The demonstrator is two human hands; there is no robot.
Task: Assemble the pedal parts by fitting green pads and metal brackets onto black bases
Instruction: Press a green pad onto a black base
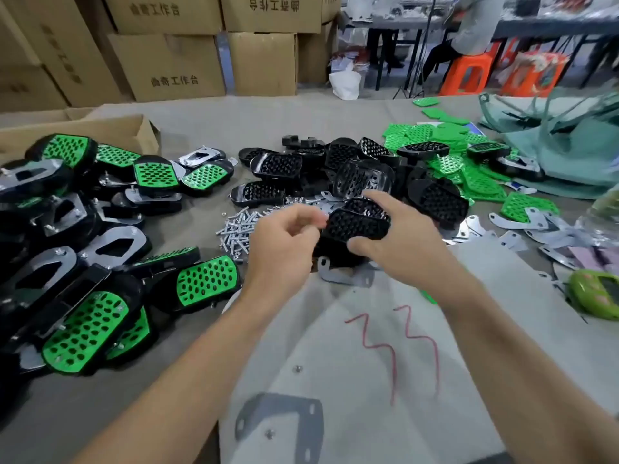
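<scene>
Black plastic, studded face up: one base (358,224), grasped by the right hand (405,239), thumb under the near edge and fingers curled over the far edge. The forearm enters from the lower right.

Left hand (284,239): raised just beside the base's left edge, with the fingers curled and the thumb and forefinger drawn together. Motion blur hides whether they pinch anything. The forearm enters from the lower left.

Metal bracket (341,275): flat on the table, directly below the held base and partly covered by it.

Screws (236,229): a loose silver heap just behind the left hand.

Spare bases (355,169): a black pile beyond both hands, some tilted against each other.

Green pads (445,155): scattered behind and to the right of that pile, a few bases lying on top of them.

Loose brackets (536,226): spread to the right of the right hand.

Finished pedals (87,323): a heap on the left, green faces and metal undersides mixed.

Cloth (335,380): pale grey, under the forearms, with red marks (418,343) and a grey plate (278,420) near the bottom.

Cardboard box (110,128): behind the finished heap.

Stacked cartons (167,61): along the back wall.
</scene>
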